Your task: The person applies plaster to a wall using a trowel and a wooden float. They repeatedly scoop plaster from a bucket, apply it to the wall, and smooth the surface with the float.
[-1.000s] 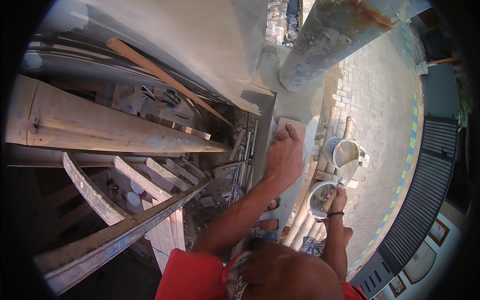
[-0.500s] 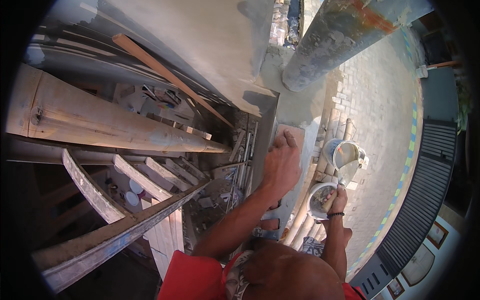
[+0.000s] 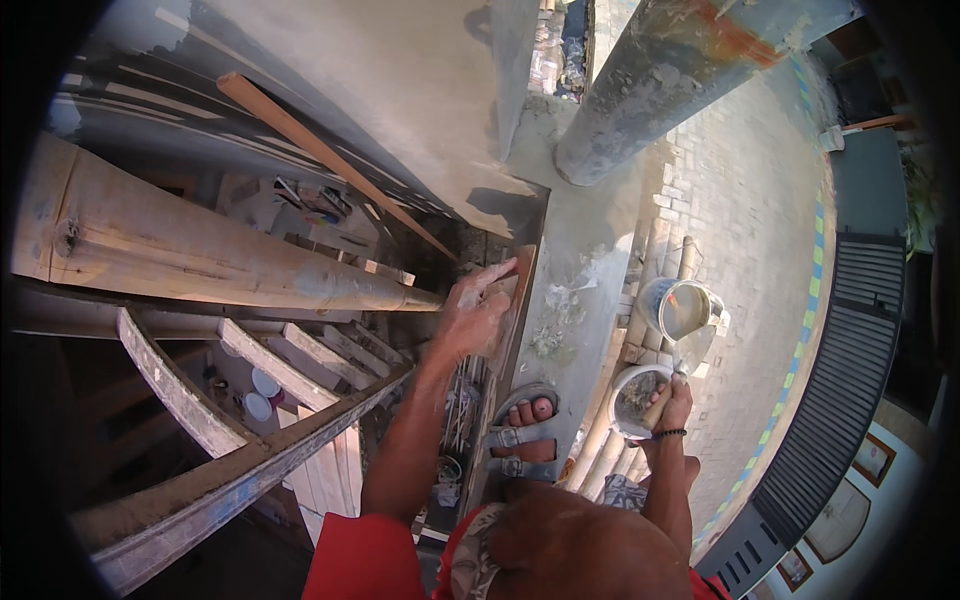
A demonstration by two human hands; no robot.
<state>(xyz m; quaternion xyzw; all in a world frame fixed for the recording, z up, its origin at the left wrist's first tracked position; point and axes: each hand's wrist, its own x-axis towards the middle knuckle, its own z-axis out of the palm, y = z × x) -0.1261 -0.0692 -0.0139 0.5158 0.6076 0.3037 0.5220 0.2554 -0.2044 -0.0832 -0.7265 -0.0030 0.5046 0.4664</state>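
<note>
Pale block paving (image 3: 765,210) lies sunlit before us at three o'clock, edged by a blue-and-yellow stripe (image 3: 808,300) and a dark slatted gate (image 3: 850,370), with framed pictures (image 3: 838,520) at four. Toward twelve we see a grey wall (image 3: 410,90), with a stained round column (image 3: 650,105) at one.

This is an outdoor building site, partly sunlit, beside a paved street or yard. A bare grey ledge (image 3: 590,220) carries smears of cement, and a rough, blotched round column (image 3: 660,95) rises from it. A thick bamboo-like pole (image 3: 220,245), a weathered wooden frame (image 3: 250,465) and a slim plank (image 3: 330,160) cross the shadowed left side, with scraps (image 3: 468,400) lying below. A white bucket (image 3: 616,390) of grey mix and a trowel (image 3: 693,350) suit masonry work, while a dark slatted gate (image 3: 850,385) lines the paving (image 3: 740,230)
</note>
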